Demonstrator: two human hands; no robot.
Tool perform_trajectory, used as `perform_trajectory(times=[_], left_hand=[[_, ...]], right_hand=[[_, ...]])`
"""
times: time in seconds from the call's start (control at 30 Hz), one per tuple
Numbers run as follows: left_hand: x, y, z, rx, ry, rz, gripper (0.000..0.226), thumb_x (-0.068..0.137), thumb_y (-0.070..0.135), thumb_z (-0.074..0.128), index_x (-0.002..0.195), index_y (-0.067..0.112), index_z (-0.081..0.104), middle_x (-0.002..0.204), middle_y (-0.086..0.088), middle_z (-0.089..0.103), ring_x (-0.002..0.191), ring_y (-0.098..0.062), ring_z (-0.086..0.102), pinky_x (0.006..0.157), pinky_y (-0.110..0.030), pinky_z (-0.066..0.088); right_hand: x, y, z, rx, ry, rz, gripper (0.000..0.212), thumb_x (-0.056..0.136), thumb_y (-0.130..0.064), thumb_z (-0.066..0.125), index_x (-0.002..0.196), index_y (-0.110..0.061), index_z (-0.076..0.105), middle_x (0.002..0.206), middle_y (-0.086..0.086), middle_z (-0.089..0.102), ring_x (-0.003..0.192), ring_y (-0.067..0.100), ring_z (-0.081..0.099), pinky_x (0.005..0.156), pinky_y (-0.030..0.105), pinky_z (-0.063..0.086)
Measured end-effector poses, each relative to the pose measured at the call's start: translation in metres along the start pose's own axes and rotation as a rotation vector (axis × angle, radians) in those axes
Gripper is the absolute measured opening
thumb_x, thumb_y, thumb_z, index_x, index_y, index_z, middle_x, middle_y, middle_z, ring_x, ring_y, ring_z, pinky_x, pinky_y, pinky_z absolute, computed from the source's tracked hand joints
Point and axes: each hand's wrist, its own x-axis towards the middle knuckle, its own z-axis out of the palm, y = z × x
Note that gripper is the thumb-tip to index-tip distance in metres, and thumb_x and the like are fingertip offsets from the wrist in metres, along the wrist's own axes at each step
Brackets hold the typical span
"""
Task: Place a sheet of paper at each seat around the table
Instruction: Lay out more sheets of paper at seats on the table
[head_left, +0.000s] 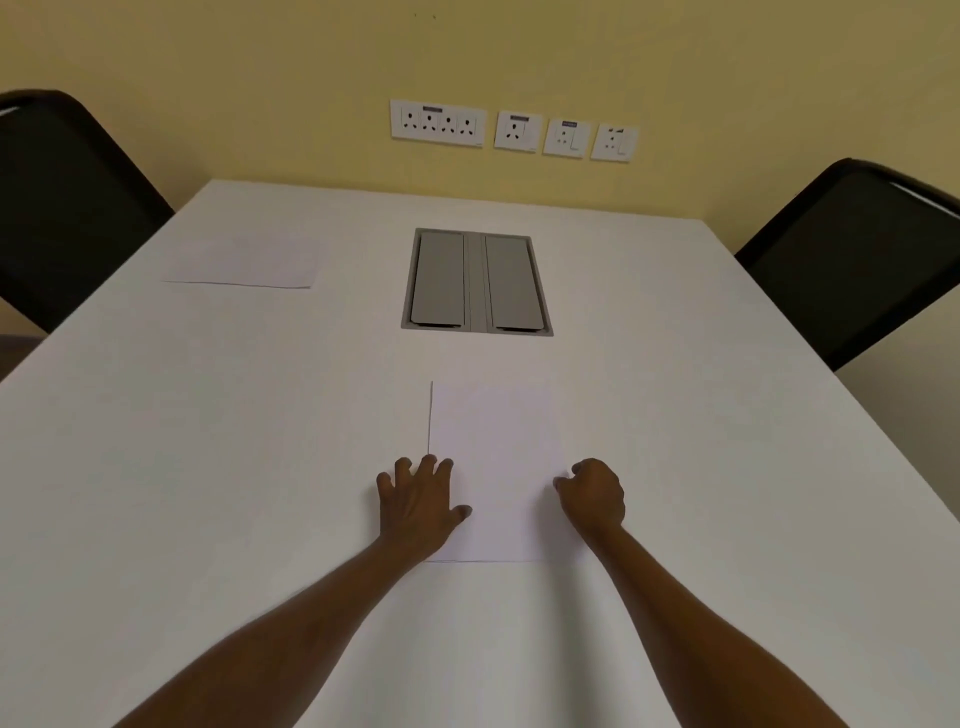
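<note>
A white sheet of paper lies flat on the white table straight in front of me. My left hand rests on its left edge with the fingers spread and the thumb on the sheet. My right hand sits at the sheet's right edge with the fingers curled; whether it pinches the edge is unclear. A second white sheet lies flat at the far left, in front of the left black chair. No paper lies in front of the right black chair.
A grey cable box with two lids is set into the table's middle. The table's far edge meets a yellow wall with several white socket plates.
</note>
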Motion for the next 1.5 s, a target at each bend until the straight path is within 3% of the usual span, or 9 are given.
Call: perform_trajectory(times=[0.33, 0.47, 0.6, 0.7, 0.8, 1.03, 1.17, 1.3, 1.5], left_hand=[[0.001, 0.002, 0.018, -0.044, 0.020, -0.054, 0.066, 0.083, 0.059, 0.056, 0.138, 0.026, 0.041, 0.143, 0.005, 0.043, 0.135, -0.028, 0.029, 0.104, -0.046, 0.025], [0.003, 0.002, 0.016, -0.029, 0.018, -0.042, 0.067, 0.082, 0.059, 0.056, 0.138, 0.026, 0.041, 0.142, 0.005, 0.043, 0.135, -0.027, 0.029, 0.105, -0.045, 0.025], [0.003, 0.000, 0.017, -0.030, 0.016, -0.041, 0.067, 0.082, 0.060, 0.055, 0.138, 0.026, 0.041, 0.143, 0.005, 0.043, 0.136, -0.027, 0.028, 0.105, -0.045, 0.025], [0.003, 0.000, 0.018, -0.046, 0.014, -0.052, 0.066, 0.083, 0.060, 0.056, 0.138, 0.027, 0.040, 0.144, 0.006, 0.042, 0.138, -0.029, 0.025, 0.106, -0.045, 0.023], [0.001, -0.003, 0.021, -0.093, 0.012, -0.077, 0.070, 0.081, 0.060, 0.058, 0.141, 0.030, 0.037, 0.148, 0.007, 0.037, 0.140, -0.028, 0.020, 0.107, -0.044, 0.022], [0.002, -0.027, 0.001, -0.533, 0.205, -0.471, 0.068, 0.087, 0.057, 0.052, 0.144, 0.023, 0.035, 0.143, -0.010, 0.044, 0.133, -0.033, 0.032, 0.105, -0.048, 0.026], [0.003, -0.056, -0.022, -0.942, 0.148, -0.675, 0.049, 0.090, 0.053, 0.051, 0.123, 0.018, 0.056, 0.113, -0.007, 0.063, 0.115, -0.033, 0.052, 0.103, -0.046, 0.034], [-0.018, -0.091, -0.051, -1.297, 0.169, -0.587, 0.019, 0.088, 0.029, 0.064, 0.075, 0.015, 0.067, 0.080, -0.005, 0.065, 0.083, -0.025, 0.060, 0.071, -0.028, 0.046], [-0.060, -0.160, -0.092, -1.215, 0.182, -0.572, 0.019, 0.086, 0.019, 0.068, 0.068, 0.012, 0.064, 0.079, -0.004, 0.065, 0.081, -0.021, 0.059, 0.077, -0.029, 0.047]], right_hand=[[0.012, -0.009, 0.012, -0.014, 0.067, 0.041, 0.015, 0.087, -0.014, 0.063, 0.100, -0.011, 0.068, 0.104, 0.007, 0.071, 0.095, 0.030, 0.067, 0.070, 0.027, 0.041], [0.014, -0.012, 0.013, -0.034, 0.130, 0.021, 0.013, 0.087, -0.013, 0.064, 0.098, -0.008, 0.069, 0.100, 0.009, 0.072, 0.094, 0.031, 0.067, 0.076, 0.032, 0.048], [0.019, -0.010, 0.014, 0.063, 0.091, 0.030, 0.023, 0.089, -0.021, 0.065, 0.106, -0.006, 0.067, 0.104, 0.010, 0.070, 0.100, 0.033, 0.066, 0.077, 0.032, 0.046], [0.024, -0.008, 0.016, 0.159, 0.047, 0.017, 0.012, 0.087, -0.019, 0.065, 0.088, -0.008, 0.071, 0.087, 0.010, 0.071, 0.086, 0.033, 0.068, 0.071, 0.033, 0.050], [0.024, -0.008, 0.016, 0.227, 0.058, 0.004, 0.011, 0.087, -0.015, 0.066, 0.091, -0.007, 0.072, 0.087, 0.010, 0.071, 0.083, 0.032, 0.066, 0.069, 0.030, 0.046], [-0.010, -0.017, 0.000, 0.536, -0.057, -0.169, 0.005, 0.083, -0.008, 0.072, 0.081, -0.004, 0.072, 0.078, 0.011, 0.070, 0.073, 0.023, 0.059, 0.067, 0.028, 0.046], [-0.043, -0.024, -0.008, 0.696, -0.089, -0.153, 0.007, 0.081, -0.006, 0.073, 0.079, -0.013, 0.073, 0.084, 0.009, 0.073, 0.080, 0.026, 0.065, 0.080, 0.037, 0.052], [-0.081, -0.035, -0.008, 0.818, -0.124, -0.098, 0.008, 0.081, -0.002, 0.074, 0.083, -0.010, 0.073, 0.087, 0.012, 0.073, 0.080, 0.028, 0.066, 0.082, 0.037, 0.054], [-0.155, -0.053, 0.025, 0.871, -0.232, 0.030, 0.008, 0.083, -0.005, 0.073, 0.091, -0.002, 0.071, 0.062, 0.005, 0.055, 0.048, 0.017, 0.038, 0.047, 0.027, 0.036]])
